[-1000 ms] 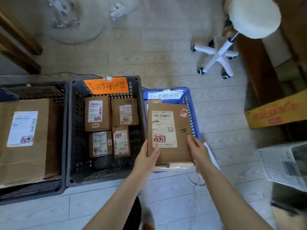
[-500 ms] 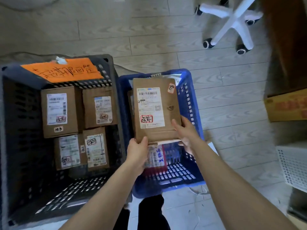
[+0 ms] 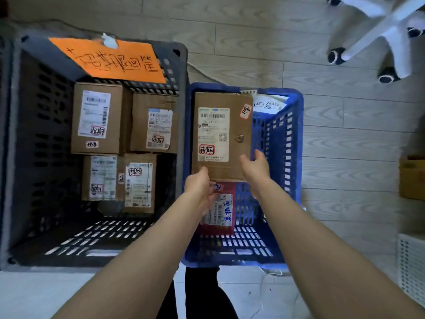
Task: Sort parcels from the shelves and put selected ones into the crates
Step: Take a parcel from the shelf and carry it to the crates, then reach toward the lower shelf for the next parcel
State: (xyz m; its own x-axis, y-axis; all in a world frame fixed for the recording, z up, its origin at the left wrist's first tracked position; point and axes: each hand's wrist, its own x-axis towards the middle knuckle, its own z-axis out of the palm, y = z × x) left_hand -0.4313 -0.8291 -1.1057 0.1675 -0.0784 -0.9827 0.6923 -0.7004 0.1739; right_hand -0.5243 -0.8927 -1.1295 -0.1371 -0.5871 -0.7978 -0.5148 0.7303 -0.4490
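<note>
A flat brown cardboard parcel point(image 3: 222, 137) lies at the far end of the blue slotted plastic crate point(image 3: 285, 143). The left hand point(image 3: 199, 183) and right hand point(image 3: 255, 168) grasp its near edge. A dark grey crate point(image 3: 30, 139) stands to the left.

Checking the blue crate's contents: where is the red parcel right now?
Head view, centre: the red parcel lies flat in the blue crate, on the near side of the brown parcel, partly behind the left hand.

Left hand point(image 3: 199, 183), right hand point(image 3: 255, 166) grip parcel point(image 3: 232, 125) in blue crate point(image 3: 296, 134).
</note>
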